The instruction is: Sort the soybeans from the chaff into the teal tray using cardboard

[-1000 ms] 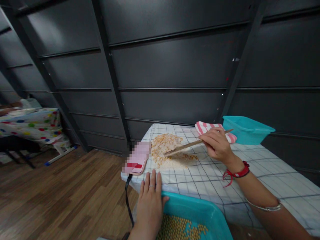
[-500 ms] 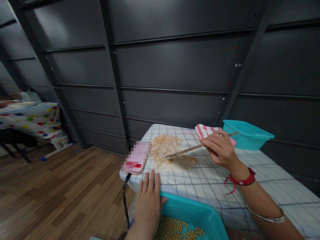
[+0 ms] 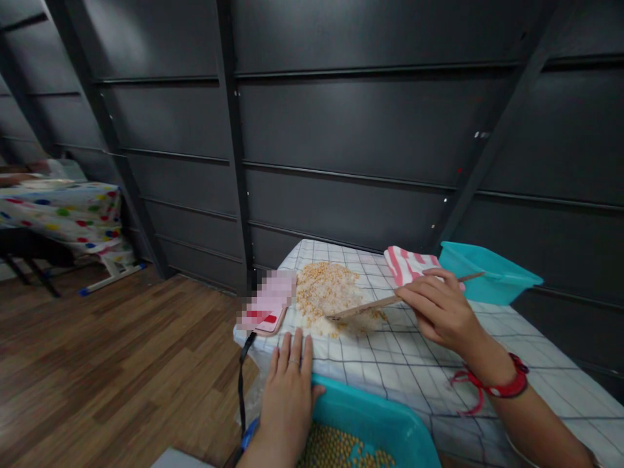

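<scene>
While right fingers (image 3: 423, 298) pinch a stick (image 3: 363, 307), left fingers (image 3: 307, 361) lie straight

Where the right fingers close, they grip the stick partway along, its thin end jutting out past them to the right. Its broad end slants down, left of these fingers, to the near side of the grain (image 3: 324, 289), a loose spread of yellow and white bits just ahead of the left fingers. Those left fingers are straight and grip nothing, resting at the near edge of the desk (image 3: 370, 354); one wears a ring (image 3: 293, 362). The left thumb is at the rim of the near tub (image 3: 375, 406), though how firmly it presses I cannot tell. Beans (image 3: 336, 442) lie inside that tub, below and right of the left fingers.

Just ahead and left of the left fingers is a pink phone (image 3: 268, 302), partly blurred, with a black strap (image 3: 241, 383) hanging off the desk beside it. Behind the right fingers, a red band (image 3: 509, 383) circles the wrist. Beyond those fingers sit a striped cloth (image 3: 409, 263) and the far tub (image 3: 492, 273). Farthest out, a dark wall (image 3: 341, 130) stands behind everything.
</scene>
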Available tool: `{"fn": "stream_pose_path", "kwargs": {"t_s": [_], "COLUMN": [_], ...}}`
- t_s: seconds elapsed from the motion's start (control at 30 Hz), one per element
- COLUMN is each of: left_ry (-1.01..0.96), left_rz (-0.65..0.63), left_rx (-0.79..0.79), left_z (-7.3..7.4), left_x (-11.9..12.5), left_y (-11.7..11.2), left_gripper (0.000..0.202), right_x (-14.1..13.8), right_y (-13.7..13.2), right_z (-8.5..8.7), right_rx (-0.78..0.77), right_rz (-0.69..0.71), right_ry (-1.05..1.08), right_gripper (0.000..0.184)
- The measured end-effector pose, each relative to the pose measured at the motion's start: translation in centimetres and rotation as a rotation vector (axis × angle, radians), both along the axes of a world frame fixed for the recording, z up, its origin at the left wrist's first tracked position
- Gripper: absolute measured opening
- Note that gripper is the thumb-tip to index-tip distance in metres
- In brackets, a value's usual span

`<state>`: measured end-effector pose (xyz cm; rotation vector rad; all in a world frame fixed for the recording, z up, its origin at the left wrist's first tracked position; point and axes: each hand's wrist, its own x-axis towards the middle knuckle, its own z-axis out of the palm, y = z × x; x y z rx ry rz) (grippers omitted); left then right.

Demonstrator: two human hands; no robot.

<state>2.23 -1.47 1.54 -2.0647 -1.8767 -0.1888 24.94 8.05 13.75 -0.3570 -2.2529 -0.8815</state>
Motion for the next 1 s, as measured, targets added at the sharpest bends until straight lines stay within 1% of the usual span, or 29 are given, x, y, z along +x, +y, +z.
{"fn": "stream_pose_path", "kwargs": {"t_s": [0.1,0.2,0.33,0.43,0.57,0.7,0.87,1.0], "left_ry": [-0.029,-0.049,-0.046,-0.062,-0.075,-0.087,-0.09,-0.097], "left_rz": [-0.018,-0.045,-0.052,-0.048,-0.032,-0.012,-0.047,-0.041], "left_rx": [0.041,0.079,0.077,0.071,0.042,0.016,0.044,0.038], "left_z": [-0.7,-1.7,-2.4,-2.4,-1.8,-1.4,-2.2,-2.5], "left_x": [-0.4,-0.9,-1.1,-1.2,-1.1,-1.1,-1.4,-1.6], "left_y": [0.1,0.1,0.0,0.0,0.1,0.1,0.1,0.2], "left_gripper": [0.054,0.055,0.056,0.057,0.054,0.053,0.056,0.057], "right_x": [-0.3,0.1,0.5,0.2,-0.4,-0.2,-0.2,-0.9], "right_y": [-0.2,-0.8,-1.4,-1.4,-1.4,-1.8,-2.2,-2.3], "right_z": [-0.2,-0.3,-0.3,-0.5,-1.0,-1.3,-1.4,-1.6], "right_rx": [-0.014,-0.02,-0.024,-0.02,-0.05,-0.068,-0.073,-0.094], "right_rz": [0.009,0.03,0.038,0.031,0.049,0.057,0.03,0.017], "right_ry": [-0.011,-0.009,-0.01,0.002,-0.013,-0.019,0.04,0.018], "right_gripper": [0.038,0.037,0.039,0.04,0.04,0.039,0.041,0.042]}}
